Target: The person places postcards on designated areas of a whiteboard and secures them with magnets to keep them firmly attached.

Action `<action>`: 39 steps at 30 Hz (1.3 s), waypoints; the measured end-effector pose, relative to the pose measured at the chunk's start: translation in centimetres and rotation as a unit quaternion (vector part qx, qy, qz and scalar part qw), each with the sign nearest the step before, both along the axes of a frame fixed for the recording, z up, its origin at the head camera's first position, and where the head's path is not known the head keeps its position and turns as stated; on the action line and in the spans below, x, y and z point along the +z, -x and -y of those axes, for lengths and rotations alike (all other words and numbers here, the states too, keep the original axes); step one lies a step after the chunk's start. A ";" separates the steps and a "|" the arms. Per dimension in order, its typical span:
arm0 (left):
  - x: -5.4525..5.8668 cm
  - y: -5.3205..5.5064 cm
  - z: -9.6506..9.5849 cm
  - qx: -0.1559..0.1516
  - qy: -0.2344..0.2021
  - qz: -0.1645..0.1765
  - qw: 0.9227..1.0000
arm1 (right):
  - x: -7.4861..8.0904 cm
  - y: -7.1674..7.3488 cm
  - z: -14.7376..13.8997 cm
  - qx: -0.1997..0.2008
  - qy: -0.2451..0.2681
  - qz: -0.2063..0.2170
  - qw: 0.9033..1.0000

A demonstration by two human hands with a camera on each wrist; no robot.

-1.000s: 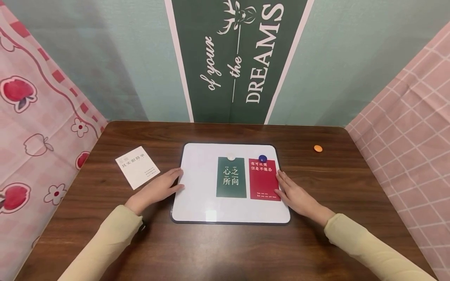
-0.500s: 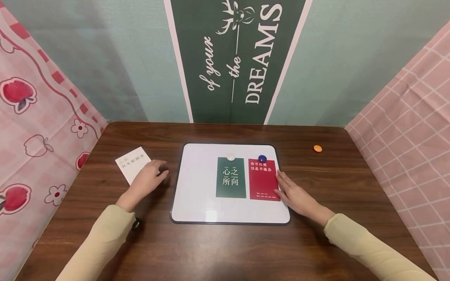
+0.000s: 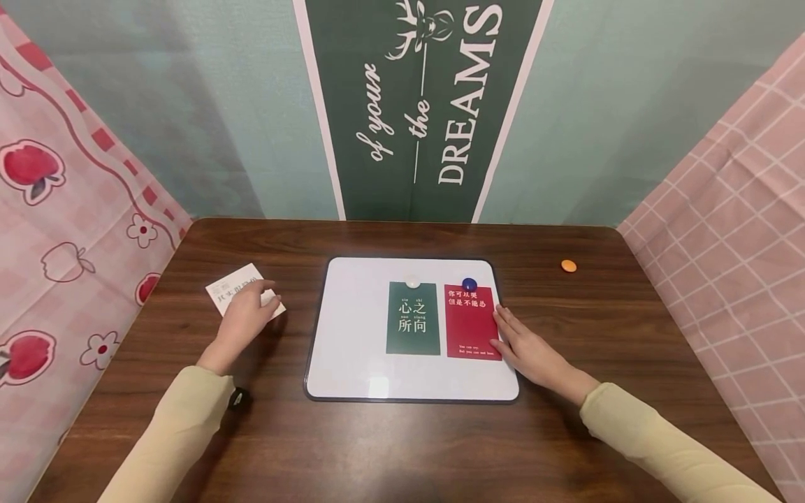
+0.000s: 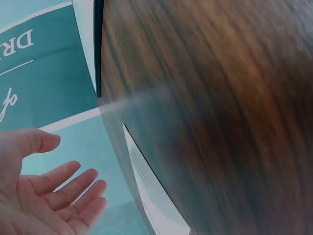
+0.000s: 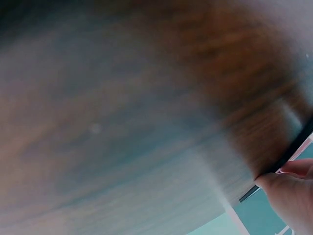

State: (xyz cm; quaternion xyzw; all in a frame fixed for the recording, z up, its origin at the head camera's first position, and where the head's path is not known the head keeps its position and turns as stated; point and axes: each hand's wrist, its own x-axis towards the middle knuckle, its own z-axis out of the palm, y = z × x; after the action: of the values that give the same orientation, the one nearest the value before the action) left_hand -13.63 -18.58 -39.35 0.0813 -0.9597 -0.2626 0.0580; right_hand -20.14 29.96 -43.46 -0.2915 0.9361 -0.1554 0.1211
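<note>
Over the white printed card [image 3: 219, 288] on the left of the table, my left hand [image 3: 242, 318] hovers and covers part of it. In the left wrist view that hand [image 4: 51, 198] has its fingers loosely spread, apart from the card [image 4: 152, 193], with nothing held. My right hand [image 3: 533, 354] rests at the right edge of a whiteboard [image 3: 349, 328], fingers extended and overlapping the red card's side. On the board lie a green card [image 3: 412, 341] with a white round magnet [image 3: 412, 281] at its top and a red card [image 3: 469, 325] with a blue round magnet [image 3: 469, 284].
An orange round magnet [image 3: 569, 266] lies at the back right of the brown wooden table [image 3: 402, 447]. Curtains with fruit prints [image 3: 38, 258] and pink checks [image 3: 742, 188] flank the sides, and a green hanging [image 3: 415, 195] stands behind the table.
My left hand has let go of the whiteboard's left edge and moved left to above the white card. The right hand stays at the board's right edge.
</note>
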 end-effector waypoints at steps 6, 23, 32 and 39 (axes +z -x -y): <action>-0.1 -0.2 0.4 0.036 0.005 -0.017 0.999 | 0.0 0.0 0.0 0.000 0.007 -0.002 1.000; 0.0 -0.5 1.8 0.119 -0.002 0.030 0.992 | -0.2 0.0 -0.1 -0.002 0.008 0.005 1.000; 0.0 -0.7 2.8 0.145 0.003 0.074 0.987 | -0.2 0.0 -0.1 -0.005 0.007 0.009 1.000; 0.0 -0.7 3.3 0.165 0.002 0.100 0.981 | -0.1 0.1 -0.1 -0.004 0.007 0.008 1.000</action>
State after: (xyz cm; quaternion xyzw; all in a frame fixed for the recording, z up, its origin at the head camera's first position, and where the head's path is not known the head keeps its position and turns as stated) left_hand -12.91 -21.84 -39.38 0.2647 -0.9344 -0.2384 0.0043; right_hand -20.19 30.07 -43.52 -0.2877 0.9349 -0.1651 0.1262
